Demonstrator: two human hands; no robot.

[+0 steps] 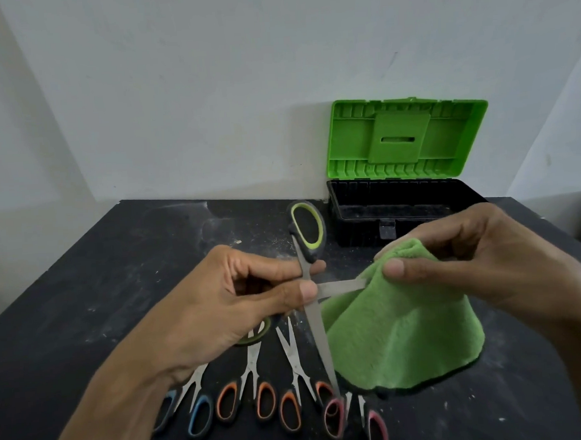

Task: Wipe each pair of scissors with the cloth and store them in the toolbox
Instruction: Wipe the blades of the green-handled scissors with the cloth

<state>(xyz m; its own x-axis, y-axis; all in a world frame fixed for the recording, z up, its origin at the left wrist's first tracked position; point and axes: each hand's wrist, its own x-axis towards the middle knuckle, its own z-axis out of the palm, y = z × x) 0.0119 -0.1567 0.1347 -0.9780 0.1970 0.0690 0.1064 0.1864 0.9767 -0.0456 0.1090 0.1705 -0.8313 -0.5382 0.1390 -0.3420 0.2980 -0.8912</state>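
Green-handled scissors [305, 257] sit mid-frame with blades spread, pinched near the pivot by the left hand [239, 300]. The right hand [469, 261], centre right, pinches the green cloth [399, 335] round one blade's tip. Other scissors [253, 363] lie in a row at the bottom; the toolbox [357, 231] stands open, upper right, on the black table [117, 279]

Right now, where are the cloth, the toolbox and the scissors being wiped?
green cloth [402, 331], head view, draped middle.
toolbox [357, 229], head view, black front wall.
held scissors [320, 336], head view, lower blade.
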